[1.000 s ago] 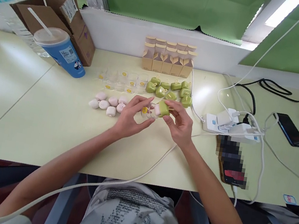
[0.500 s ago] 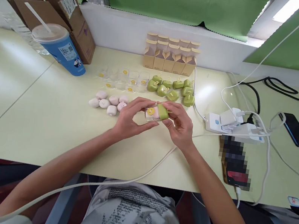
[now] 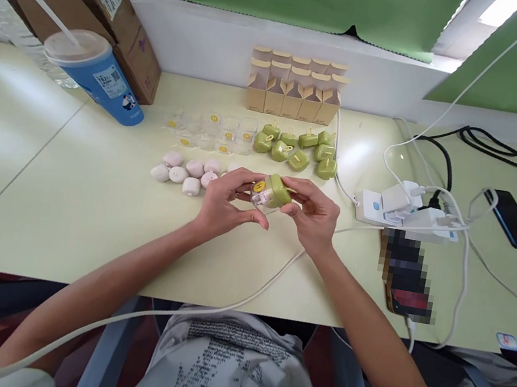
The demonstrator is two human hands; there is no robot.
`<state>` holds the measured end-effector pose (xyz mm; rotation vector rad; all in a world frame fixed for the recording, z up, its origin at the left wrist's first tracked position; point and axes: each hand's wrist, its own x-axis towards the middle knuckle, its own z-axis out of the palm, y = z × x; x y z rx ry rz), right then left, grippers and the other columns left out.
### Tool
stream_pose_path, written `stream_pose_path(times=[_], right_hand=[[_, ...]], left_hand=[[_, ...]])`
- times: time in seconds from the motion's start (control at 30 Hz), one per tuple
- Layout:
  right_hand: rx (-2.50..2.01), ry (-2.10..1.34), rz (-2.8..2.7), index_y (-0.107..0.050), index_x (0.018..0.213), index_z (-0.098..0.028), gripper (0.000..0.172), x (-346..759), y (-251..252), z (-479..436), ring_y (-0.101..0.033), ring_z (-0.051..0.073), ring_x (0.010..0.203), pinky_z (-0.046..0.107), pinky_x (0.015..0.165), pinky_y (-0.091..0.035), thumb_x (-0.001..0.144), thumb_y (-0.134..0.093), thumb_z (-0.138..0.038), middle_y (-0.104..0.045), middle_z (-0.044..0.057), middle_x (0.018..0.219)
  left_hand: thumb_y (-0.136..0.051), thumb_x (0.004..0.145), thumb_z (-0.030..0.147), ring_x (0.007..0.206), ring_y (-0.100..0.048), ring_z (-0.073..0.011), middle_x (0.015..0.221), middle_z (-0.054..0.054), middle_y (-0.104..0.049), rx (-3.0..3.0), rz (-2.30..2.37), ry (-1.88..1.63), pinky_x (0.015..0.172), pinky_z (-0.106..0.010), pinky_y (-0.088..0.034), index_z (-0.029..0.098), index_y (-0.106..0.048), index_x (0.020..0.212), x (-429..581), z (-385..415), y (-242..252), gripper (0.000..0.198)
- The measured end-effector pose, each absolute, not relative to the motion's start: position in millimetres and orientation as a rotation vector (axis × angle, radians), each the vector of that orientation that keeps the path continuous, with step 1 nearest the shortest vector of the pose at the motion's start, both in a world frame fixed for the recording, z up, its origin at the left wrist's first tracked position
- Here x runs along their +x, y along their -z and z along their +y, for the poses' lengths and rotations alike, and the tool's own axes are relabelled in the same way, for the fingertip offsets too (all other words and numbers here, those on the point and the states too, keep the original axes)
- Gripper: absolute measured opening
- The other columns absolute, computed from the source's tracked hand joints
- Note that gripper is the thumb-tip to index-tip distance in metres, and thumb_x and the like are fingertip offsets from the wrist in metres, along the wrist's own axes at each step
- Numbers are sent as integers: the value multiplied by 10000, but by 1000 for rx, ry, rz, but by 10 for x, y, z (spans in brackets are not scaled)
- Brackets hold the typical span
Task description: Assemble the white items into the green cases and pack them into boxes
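Between my two hands, above the table, is a small clear case (image 3: 260, 196) with a yellow sticker and a pale pink piece inside. A green lid (image 3: 279, 190) covers its right end, and the case sits tilted. My right hand (image 3: 313, 214) pinches the lid side between thumb and fingers. The fingers of my left hand (image 3: 227, 200) touch the case's left end, while its thumb stands apart below. Left of my left hand lie several pale pink sponge-like pieces (image 3: 191, 186). Behind it are several clear cups (image 3: 227, 135), with several green lids with loops (image 3: 299, 161) to their right.
Open small cardboard boxes (image 3: 293, 99) line the wall. At left stand a blue drink cup (image 3: 104, 78) and a brown carton (image 3: 137, 54). A power strip (image 3: 370, 207), a phone (image 3: 405, 277) and another phone (image 3: 516, 220) lie at right. A white cable (image 3: 268, 284) crosses the front.
The case has been tilted, its sticker end turned upward. My left thumb has come away from its lower side. The view has shifted slightly.
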<state>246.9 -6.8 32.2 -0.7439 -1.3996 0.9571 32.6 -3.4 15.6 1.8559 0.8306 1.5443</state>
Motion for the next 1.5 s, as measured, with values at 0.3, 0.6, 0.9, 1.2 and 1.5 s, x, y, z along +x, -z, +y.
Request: stream_pose_path(times=[0.3, 0.6, 0.9, 1.2, 1.5], right_hand=[[-707, -887, -1559, -899, 1282, -364, 340, 2500, -357, -66, -809, 285, 1262, 506, 1125, -668, 1098, -733, -597, -870, 62, 1320], [-743, -922, -1564, -922, 1137, -340, 275, 2563, -343, 0, -799, 261, 1106, 461, 981, -686, 1066, -789, -570, -853, 71, 1154], [-818, -904, -1574, -826, 924, -258, 433, 2555, -334, 55, -739, 219, 958, 366, 804, -630, 987, -837, -686, -797, 77, 1021], [-873, -1040, -1326, -719, 1134, -259, 502, 2470, -263, 7, -556, 88, 625, 249, 546, -470, 1038, -731, -752, -702, 3, 980], [-988, -902, -1514, -745, 1033, -229, 422, 2435, -195, -21, -575, 133, 666, 287, 622, -519, 1100, -672, -640, -708, 17, 863]], left_hand=[[-1045, 634, 728, 940, -833, -228, 1135, -79, -811, 1709, 831, -1503, 731, -299, -707, 231, -804, 1279, 348, -18, -107, 849], [-1128, 529, 636, 868, -805, -211, 1034, -70, -801, 1553, 818, -1387, 694, -296, -708, 213, -888, 1186, 310, 22, -120, 817], [-1086, 714, 533, 1098, -829, -285, 1185, -117, -863, 1696, 922, -1190, 991, -432, -714, 228, -839, 1384, 284, 67, -162, 776], [-979, 855, 457, 1208, -787, -261, 1317, -121, -793, 1932, 947, -1255, 1026, -413, -708, 248, -821, 1316, 223, 64, -292, 531], [-1049, 627, 776, 1079, -668, -237, 1133, -46, -813, 2131, 1561, -1413, 999, -471, -677, 226, -864, 1144, -1235, 1537, -711, 777]])
